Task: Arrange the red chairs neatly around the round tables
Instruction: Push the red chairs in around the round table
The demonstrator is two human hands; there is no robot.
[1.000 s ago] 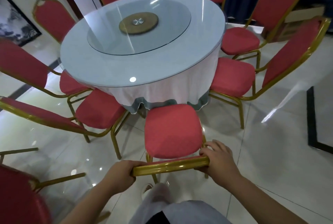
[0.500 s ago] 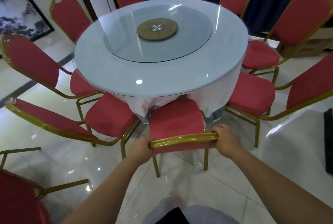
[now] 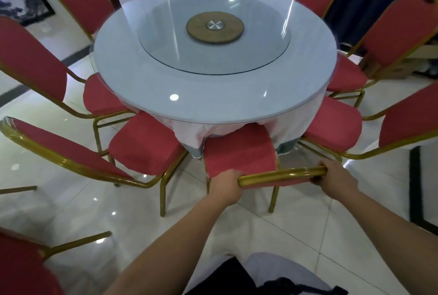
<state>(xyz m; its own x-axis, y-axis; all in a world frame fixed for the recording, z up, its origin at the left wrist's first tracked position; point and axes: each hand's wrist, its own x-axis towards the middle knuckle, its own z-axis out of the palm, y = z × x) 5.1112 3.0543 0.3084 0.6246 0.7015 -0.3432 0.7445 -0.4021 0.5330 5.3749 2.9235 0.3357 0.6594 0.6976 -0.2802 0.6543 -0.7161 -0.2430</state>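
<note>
A red chair (image 3: 239, 152) with a gold frame stands right in front of me, its seat partly under the white cloth of the round table (image 3: 166, 86). My left hand (image 3: 225, 184) grips the left end of its gold back rail. My right hand (image 3: 336, 178) grips the right end of that rail. Several more red chairs ring the table, among them one at the near left (image 3: 142, 143) and one at the near right (image 3: 334, 124).
A glass turntable (image 3: 213, 41) with a wooden hub lies on the tabletop. Another red chair (image 3: 21, 268) sits at the bottom left, away from the table. The floor is glossy white tile; a dark mat edge (image 3: 414, 188) lies at the right. Blue curtains hang behind.
The chair I hold has slid forward, so its seat now sits under the tablecloth's edge. I have stepped closer to the table, both hands staying on the back rail.
</note>
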